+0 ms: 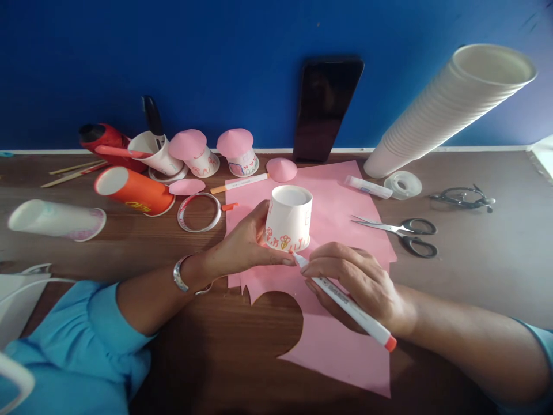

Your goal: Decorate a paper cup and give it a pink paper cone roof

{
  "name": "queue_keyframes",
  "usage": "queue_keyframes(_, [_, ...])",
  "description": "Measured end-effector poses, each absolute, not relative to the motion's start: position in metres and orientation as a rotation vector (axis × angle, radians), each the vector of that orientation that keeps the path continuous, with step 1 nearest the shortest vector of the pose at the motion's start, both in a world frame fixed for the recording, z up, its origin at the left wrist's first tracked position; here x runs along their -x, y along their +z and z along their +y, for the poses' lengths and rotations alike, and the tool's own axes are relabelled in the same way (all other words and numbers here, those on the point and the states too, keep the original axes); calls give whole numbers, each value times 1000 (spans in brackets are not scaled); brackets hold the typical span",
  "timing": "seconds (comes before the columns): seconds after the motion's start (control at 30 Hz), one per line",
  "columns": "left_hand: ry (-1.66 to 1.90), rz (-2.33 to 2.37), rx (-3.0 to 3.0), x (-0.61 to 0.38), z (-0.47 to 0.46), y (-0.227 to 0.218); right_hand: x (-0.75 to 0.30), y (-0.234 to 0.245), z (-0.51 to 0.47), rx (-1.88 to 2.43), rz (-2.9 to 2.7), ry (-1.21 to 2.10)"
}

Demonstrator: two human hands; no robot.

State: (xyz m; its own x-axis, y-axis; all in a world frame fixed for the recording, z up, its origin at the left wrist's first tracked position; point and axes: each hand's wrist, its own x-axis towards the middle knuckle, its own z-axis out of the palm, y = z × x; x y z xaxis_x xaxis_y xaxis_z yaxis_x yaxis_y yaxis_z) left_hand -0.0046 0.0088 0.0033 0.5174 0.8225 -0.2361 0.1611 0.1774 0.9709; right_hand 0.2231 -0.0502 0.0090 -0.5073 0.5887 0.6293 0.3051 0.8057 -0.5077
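My left hand (246,239) is closed round the side and lower edge of a white paper cup (290,212), which has red and yellow flowers and marks drawn along its bottom band and a small outline on its right side. In my right hand (356,279) is a white marker pen (348,305) with an orange-red end. Its tip meets the cup's lower edge near my left thumb. Beneath both hands lies a cut sheet of pink paper (345,363). A pink paper cone (281,169) sits just behind the cup.
Scissors (401,229), a tape roll (404,184) and a glue stick (368,187) lie to the right. A tall stack of cups (449,109) and a phone (327,109) lean against the blue wall. Left are decorated cups with pink cones (235,144) and an orange cup (140,193).
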Motion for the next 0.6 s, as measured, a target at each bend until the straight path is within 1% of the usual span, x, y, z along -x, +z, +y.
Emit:
queue_keyframes(0.13, [567,957,-1288,5,9,5,-227,14,-53,708,-2079,429])
queue_keyframes(0.27, [603,949,-1260,5,10,6,-232,12,-50,692,-1965,505])
queue_keyframes(0.37, [610,941,-1240,5,10,6,-230,7,-43,853,-1816,578])
queue_keyframes(0.47, [614,923,-1240,7,9,3,-228,1,-34,998,-1708,578])
queue_keyframes(0.6, [649,857,-1242,8,10,-3,-229,-6,-25,1035,-1720,679])
